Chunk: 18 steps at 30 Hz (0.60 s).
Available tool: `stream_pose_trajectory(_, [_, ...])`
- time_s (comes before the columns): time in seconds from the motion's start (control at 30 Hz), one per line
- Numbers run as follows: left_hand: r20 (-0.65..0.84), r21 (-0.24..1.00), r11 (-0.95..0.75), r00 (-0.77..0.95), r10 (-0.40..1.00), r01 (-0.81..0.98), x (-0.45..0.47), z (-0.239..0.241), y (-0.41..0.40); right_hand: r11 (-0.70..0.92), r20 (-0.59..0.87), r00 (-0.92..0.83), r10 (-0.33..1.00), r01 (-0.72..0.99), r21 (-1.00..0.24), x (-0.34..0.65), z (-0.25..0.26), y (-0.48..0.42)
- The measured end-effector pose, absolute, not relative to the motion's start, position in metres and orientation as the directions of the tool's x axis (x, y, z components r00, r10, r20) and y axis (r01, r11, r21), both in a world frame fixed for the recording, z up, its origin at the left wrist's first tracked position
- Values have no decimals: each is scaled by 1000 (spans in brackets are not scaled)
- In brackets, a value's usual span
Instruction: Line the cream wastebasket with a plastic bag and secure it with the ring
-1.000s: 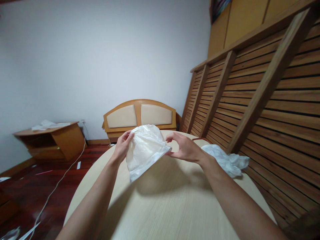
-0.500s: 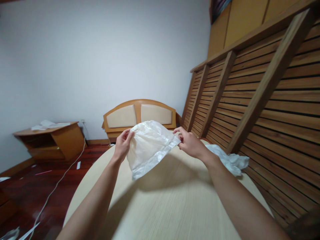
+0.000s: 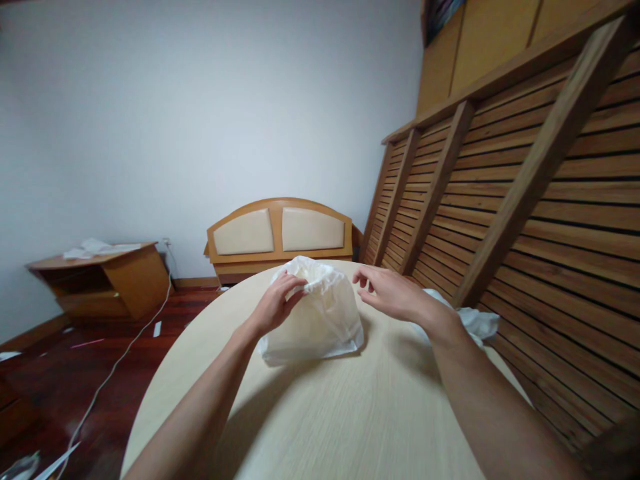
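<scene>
White plastic bag (image 3: 327, 323) btwn hands, L nearer

L hand (image 3: 283, 301): thumb + fingers pinching the bag's rim, upper L side. R hand (image 3: 387, 292): fingers loosely curled, nothing held, just beside the bag's upper R side; looks apart, no contact visible. So L = nearer hand, bag a bit to R of it; for R hand, bag is to the L.

Bag stands approx. upright on desk (image 3: 345, 427), mouth up. Long axis approx. L–R, along bottom edge, i.e. hand to hand. 2nd white bag (image 3: 479, 321), crumpled, near desk's R edge, part-hidden. Beyond desk: arched headboard (image 3: 278, 217); slatted wooden panel (image 3: 493, 190) far R.
</scene>
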<state>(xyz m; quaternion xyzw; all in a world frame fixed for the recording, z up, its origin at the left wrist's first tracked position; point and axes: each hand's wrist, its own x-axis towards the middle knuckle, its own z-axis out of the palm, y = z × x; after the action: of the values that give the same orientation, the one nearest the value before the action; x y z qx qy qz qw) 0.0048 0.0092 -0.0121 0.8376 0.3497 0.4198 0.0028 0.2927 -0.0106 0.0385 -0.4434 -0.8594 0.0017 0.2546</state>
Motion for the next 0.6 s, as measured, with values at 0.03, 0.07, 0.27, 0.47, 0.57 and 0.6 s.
stream_pose_trajectory(0.03, [689, 264, -777, 452, 566, 572, 8, -12, 7, 659, 493, -500, 712, 718, -224, 289, 39, -10])
stream_pose_trajectory(0.07, [676, 226, -798, 500, 541, 559, 11, -12, 5, 708, 535, -527, 661, 673, -212, 286, 40, -10])
stream_pose_trajectory(0.27, [600, 41, -869, 683, 416, 494, 27, -9, -8, 846, 491, -704, 514, 512, -152, 270, 36, -13])
stream_pose_trajectory(0.47, [531, -89, -864, 758, 380, 496, 35, -9, -19, 731, 243, -690, 682, 643, -229, 268, 29, -17])
stream_pose_trajectory(0.57, [529, -145, -862, 774, 348, 486, 35, -11, -26, 723, 174, -708, 684, 628, -286, 271, 31, -18])
stream_pose_trajectory(0.6, [531, -160, -862, 779, 335, 480, 35, -12, -29, 736, 175, -725, 666, 600, -314, 272, 33, -19])
